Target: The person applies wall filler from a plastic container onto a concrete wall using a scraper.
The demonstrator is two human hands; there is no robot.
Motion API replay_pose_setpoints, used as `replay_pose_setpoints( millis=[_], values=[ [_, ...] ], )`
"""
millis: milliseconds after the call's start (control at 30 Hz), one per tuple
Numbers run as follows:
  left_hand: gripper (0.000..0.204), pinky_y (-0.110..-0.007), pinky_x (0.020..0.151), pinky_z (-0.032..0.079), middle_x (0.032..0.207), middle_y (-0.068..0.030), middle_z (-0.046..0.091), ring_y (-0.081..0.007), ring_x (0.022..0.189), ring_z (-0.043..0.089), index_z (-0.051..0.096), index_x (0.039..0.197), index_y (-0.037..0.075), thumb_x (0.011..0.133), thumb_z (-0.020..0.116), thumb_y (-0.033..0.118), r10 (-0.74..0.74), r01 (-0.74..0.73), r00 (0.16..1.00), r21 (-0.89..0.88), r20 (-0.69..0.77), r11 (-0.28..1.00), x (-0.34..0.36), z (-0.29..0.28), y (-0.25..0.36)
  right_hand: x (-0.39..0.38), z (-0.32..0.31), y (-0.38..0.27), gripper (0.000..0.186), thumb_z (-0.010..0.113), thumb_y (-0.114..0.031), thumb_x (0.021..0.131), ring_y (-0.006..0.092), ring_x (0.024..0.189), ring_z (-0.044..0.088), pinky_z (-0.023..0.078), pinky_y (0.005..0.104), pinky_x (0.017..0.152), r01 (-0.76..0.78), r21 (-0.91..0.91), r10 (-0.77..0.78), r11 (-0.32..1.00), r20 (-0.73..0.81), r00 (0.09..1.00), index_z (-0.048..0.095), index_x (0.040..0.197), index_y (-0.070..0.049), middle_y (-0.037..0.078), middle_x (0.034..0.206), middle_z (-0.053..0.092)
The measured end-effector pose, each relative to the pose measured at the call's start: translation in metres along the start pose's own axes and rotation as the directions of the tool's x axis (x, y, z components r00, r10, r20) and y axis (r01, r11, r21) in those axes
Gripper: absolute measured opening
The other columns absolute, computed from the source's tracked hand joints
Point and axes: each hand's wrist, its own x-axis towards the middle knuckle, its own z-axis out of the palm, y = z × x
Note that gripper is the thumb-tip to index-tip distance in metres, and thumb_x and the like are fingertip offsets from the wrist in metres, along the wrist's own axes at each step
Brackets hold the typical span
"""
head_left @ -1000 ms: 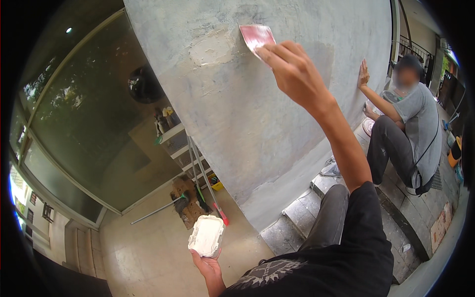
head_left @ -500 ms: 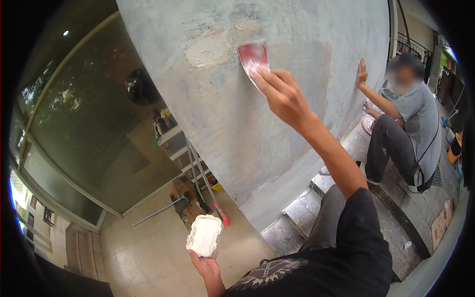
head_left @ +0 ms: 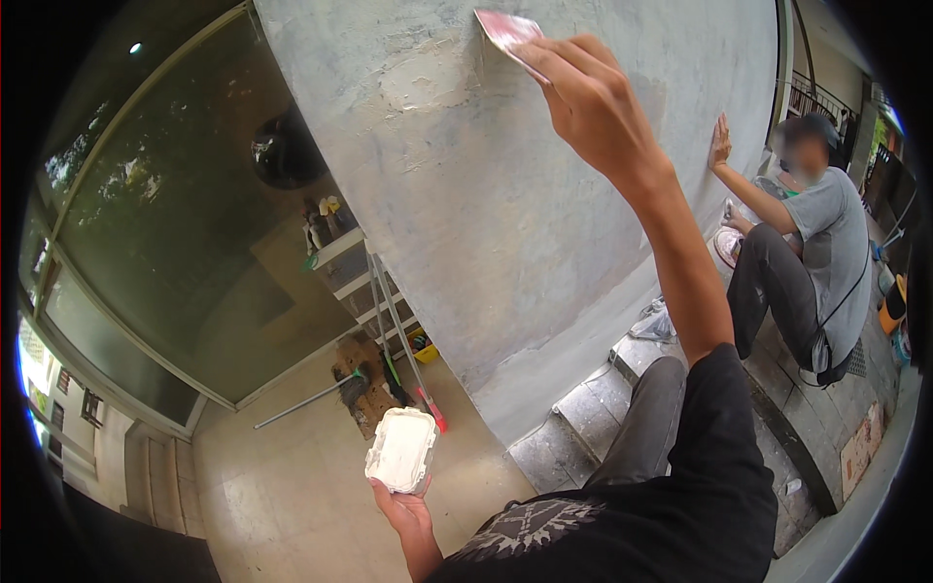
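We find the left hand gripping the tub by its near end, above the floor; in our judgement a loosened hold could tip it and spill the paste. The right hand pinches the scraper, high at the wall; an over-steep tilt could gouge the patch just left and below. We note the wall's left edge beyond the patch, steps along its foot, and working room rightward toward the co-worker, well apart.
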Motion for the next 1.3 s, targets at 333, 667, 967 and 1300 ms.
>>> replay_pose_setpoints(
  millis=[333,667,967,1300],
  values=[
    [0.07,-0.047,0.074,0.06,0.142,-0.0149,0.048,-0.0311,0.118,0.059,0.032,0.146,0.007,0.097,0.047,0.055,-0.004,0.003,0.999,0.027,0.046,1.0,0.001,-0.004,0.005,-0.024,-0.033,-0.033,0.029,0.066,0.007,0.076,0.0258,0.087,0.062,0.052,0.0356,0.081,-0.078,0.102,0.06,0.992,0.17,0.984,0.068,0.104,0.0,0.011,0.103,0.07],
    [0.066,-0.049,0.084,0.056,0.145,-0.0081,0.046,-0.0282,0.126,0.054,0.034,0.146,0.014,0.097,0.046,0.057,-0.035,0.033,0.998,0.029,0.061,0.999,-0.006,-0.013,0.006,0.011,0.001,-0.03,0.038,0.068,0.009,0.076,0.0275,0.092,0.063,0.054,0.0347,0.081,0.038,0.008,-0.039,0.999,0.02,0.999,0.067,0.113,0.0,0.014,0.106,0.07],
    [0.068,-0.047,0.076,0.06,0.14,-0.0169,0.05,-0.0322,0.116,0.06,0.033,0.144,0.004,0.098,0.046,0.053,0.012,-0.013,0.999,0.021,0.042,1.0,-0.009,-0.006,0.012,-0.014,-0.029,-0.063,0.023,0.063,0.003,0.075,0.025,0.093,0.061,0.051,0.0363,0.083,-0.073,0.151,0.04,0.986,0.209,0.977,0.066,0.098,0.001,0.009,0.1,0.068],
    [0.068,-0.049,0.08,0.058,0.142,-0.0106,0.05,-0.0301,0.12,0.058,0.035,0.145,0.013,0.096,0.045,0.059,-0.045,0.037,0.993,0.076,0.106,0.996,-0.013,-0.02,0.004,-0.021,0.031,-0.083,0.031,0.065,-0.001,0.075,0.0243,0.092,0.061,0.053,0.0343,0.083,0.056,0.039,-0.059,0.998,0.099,0.993,0.065,0.105,0.005,0.013,0.102,0.066]
  ],
)
